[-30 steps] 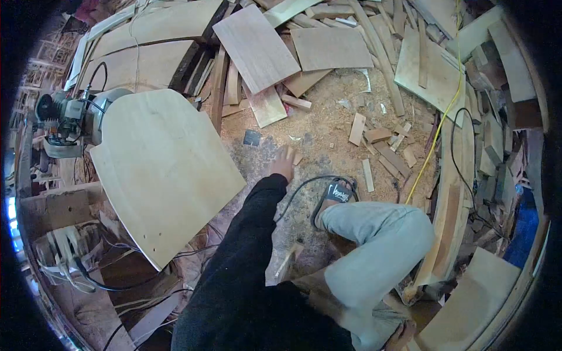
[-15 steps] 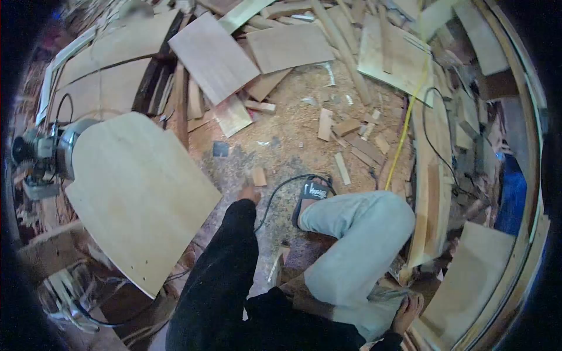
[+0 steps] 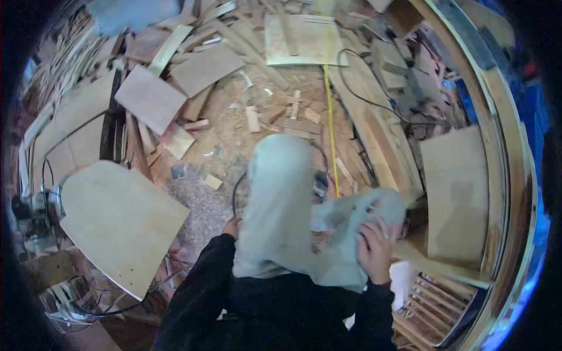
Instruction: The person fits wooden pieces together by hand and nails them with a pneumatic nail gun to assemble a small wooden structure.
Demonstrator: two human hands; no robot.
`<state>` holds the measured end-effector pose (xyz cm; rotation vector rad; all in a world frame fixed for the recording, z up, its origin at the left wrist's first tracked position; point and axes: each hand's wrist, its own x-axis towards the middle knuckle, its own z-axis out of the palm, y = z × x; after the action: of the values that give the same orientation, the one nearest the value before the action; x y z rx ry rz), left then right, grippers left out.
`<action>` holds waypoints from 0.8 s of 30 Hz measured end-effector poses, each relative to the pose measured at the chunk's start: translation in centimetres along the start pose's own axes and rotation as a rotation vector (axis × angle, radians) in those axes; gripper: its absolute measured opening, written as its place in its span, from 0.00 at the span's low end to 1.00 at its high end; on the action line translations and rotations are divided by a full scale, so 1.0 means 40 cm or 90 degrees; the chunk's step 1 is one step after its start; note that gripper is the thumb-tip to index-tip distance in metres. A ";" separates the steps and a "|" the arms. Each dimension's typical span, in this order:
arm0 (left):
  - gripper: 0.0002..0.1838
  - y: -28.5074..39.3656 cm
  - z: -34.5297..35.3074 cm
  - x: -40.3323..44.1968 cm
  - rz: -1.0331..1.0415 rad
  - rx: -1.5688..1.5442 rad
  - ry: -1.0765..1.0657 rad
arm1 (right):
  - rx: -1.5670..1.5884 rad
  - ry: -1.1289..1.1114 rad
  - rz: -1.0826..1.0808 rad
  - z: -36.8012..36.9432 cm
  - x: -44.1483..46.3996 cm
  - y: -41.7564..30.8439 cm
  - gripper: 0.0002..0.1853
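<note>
Farther from the wooden block now sits the left hand.

No writing can be read; the dark sandal shows only blur.

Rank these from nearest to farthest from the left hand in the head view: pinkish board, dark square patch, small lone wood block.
From the left hand:
1. Small lone wood block, on the floor ahead.
2. Dark square patch, ahead and left.
3. Pinkish board, well beyond the patch.
</note>
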<state>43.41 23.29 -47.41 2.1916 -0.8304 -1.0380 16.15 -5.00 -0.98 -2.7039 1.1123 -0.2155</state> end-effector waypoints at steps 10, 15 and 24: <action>0.23 0.309 -0.370 -0.169 -0.248 -0.548 0.289 | 0.190 0.069 -0.157 0.057 0.076 0.011 0.07; 0.22 0.614 -0.591 -0.275 -0.021 -0.757 0.411 | 0.188 0.036 -0.173 0.059 0.083 -0.002 0.10; 0.19 1.070 -0.624 -0.261 0.257 0.118 0.300 | 0.085 0.043 0.026 0.049 0.179 0.006 0.22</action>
<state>46.11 9.00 1.07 2.1586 -1.1061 -0.2429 21.45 -9.98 -2.55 -2.5710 1.1285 -0.3645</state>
